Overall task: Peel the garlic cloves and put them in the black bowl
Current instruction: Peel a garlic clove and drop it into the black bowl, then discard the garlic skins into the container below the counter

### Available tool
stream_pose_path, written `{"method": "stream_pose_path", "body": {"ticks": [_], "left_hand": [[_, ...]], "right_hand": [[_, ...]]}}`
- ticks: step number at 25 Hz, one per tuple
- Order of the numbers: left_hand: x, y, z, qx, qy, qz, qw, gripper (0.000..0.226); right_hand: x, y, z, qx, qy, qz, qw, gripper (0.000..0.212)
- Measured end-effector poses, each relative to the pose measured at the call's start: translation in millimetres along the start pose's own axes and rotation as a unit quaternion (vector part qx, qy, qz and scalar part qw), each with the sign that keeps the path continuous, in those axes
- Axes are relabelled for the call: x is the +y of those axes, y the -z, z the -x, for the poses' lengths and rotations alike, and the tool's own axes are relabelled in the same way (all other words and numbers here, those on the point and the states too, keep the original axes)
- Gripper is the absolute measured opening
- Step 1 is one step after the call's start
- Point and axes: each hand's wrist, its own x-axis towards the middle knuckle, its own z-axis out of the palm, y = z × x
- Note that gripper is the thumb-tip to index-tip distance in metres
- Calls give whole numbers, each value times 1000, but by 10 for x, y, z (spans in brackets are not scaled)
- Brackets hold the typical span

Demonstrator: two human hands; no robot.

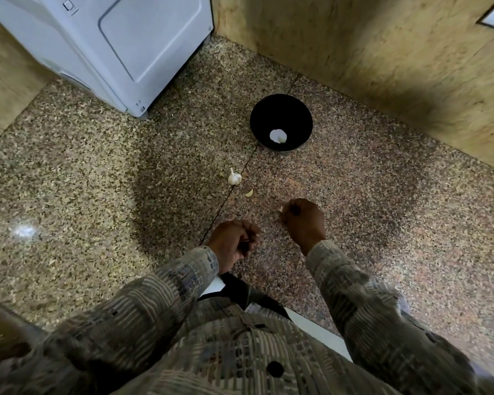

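Apparently mid-peel, the right hand [303,220] pinches a clove [281,208]. The left hand [233,240] is curled, its contents unclear. Beyond lie a loose clove [249,193] and the bulb [234,178], then the bowl [268,109] near the tabletop's [382,223] far edge. Next the skin likely needs stripping, then a forward reach.

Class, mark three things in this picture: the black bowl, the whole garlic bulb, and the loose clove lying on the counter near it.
black bowl [299,114], head view, on the bare inner wall, right side.
garlic bulb [234,179], head view, on its rounded body below the stem.
loose clove [249,193], head view, on its middle.
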Motion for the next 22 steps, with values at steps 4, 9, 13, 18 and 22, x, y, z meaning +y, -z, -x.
{"method": "stream_pose_path", "body": {"ticks": [4,9,13,18,22], "left_hand": [[-60,114,48,-74,65,9,995,31],[-339,219,196,-150,166,29,974,42],[-693,301,248,-172,228,65,956,42],[-905,252,285,-142,219,122,958,39],[-947,173,349,-107,148,194,964,39]], "right_hand": [[-77,-22,-170,13,137,203,970,20],[-130,-148,-89,-49,281,343,895,42],[120,-289,277,-23,322,385,865,34],[400,-265,461,3,413,380,828,21],[740,-208,779,-31,479,397,782,7]]}}
